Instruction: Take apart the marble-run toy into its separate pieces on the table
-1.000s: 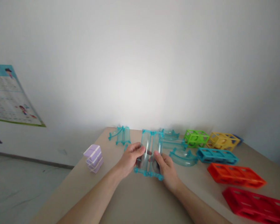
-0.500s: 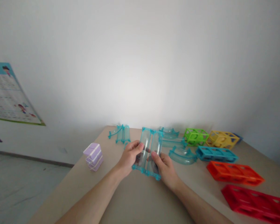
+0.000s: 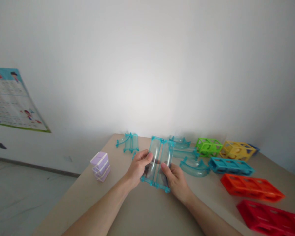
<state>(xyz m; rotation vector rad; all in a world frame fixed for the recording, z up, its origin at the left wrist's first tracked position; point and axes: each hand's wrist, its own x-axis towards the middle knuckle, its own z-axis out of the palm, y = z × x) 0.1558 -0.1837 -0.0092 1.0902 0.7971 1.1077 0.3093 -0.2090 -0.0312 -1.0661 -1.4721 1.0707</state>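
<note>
My left hand (image 3: pixel 139 166) grips the left one of two clear teal track pieces, its thumb on the front face. The left track piece (image 3: pixel 154 154) lies side by side with the right track piece (image 3: pixel 166 155), and their end clips meet at top and bottom. Round the right piece's outer edge closes my right hand (image 3: pixel 176 179), thumb pressed on the front. Both pieces are held tilted above the table (image 3: pixel 142 209). The fingers behind them show only dimly through the plastic.
Purple blocks (image 3: pixel 101 166) are stacked at the left. More teal pieces (image 3: pixel 131 142) stand at the back left, and curved teal track (image 3: pixel 195 167) lies right of my hands. Green (image 3: pixel 208 147), yellow (image 3: pixel 237 150), blue (image 3: pixel 231 166), orange (image 3: pixel 252 187) and red frames (image 3: pixel 270 216) line the right side.
The view has shifted slightly, so the whole scene sits a little lower and further right. Both hands keep their hold on the track pieces, whose gap looks slightly narrower.
</note>
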